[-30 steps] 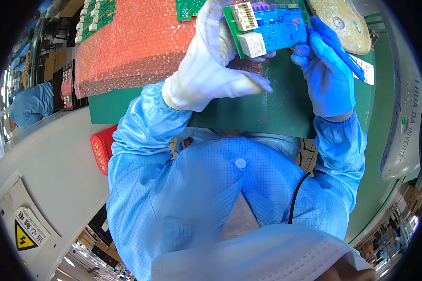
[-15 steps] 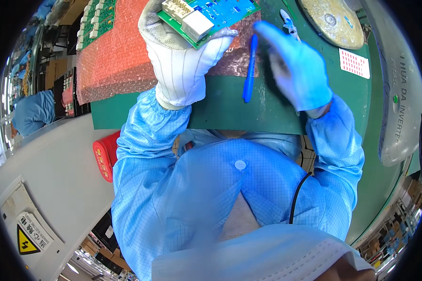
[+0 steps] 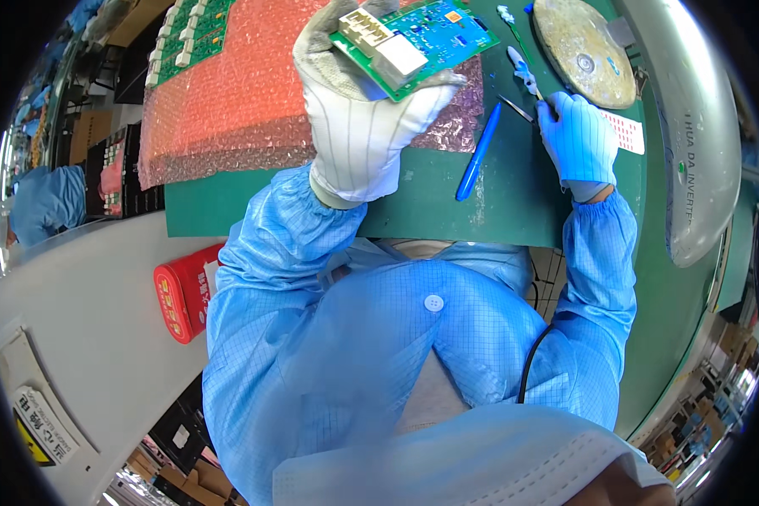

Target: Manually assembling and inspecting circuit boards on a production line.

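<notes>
My left hand [image 3: 350, 126], in a white striped glove, grips a circuit board [image 3: 447, 38] by its edges above the table. Blue on its face and green at the rim, the board carries two pale block connectors [image 3: 399, 59] at its left end. My right hand [image 3: 580, 139], in a glove that looks blue, is low over the table with fingers closed at the lower end of a stick with a white-and-blue wrapped tip [image 3: 521, 69]. Beside those fingers lies a thin pointed metal tool [image 3: 514, 110], its other end hidden. A blue pen [image 3: 479, 156] rests between my hands.
Pink bubble wrap [image 3: 228, 110] covers the green table's [image 3: 312, 221] left part, with more boards [image 3: 190, 42] at its far left. A round stained dish [image 3: 584, 51] stands at far right, near a red-marked label sheet [image 3: 626, 132]. A red tin [image 3: 185, 293] sits left of me.
My right hand has moved right, from above the pen to the stick, and its fingers have closed. The left hand still holds the board. The whole view has shifted slightly.
</notes>
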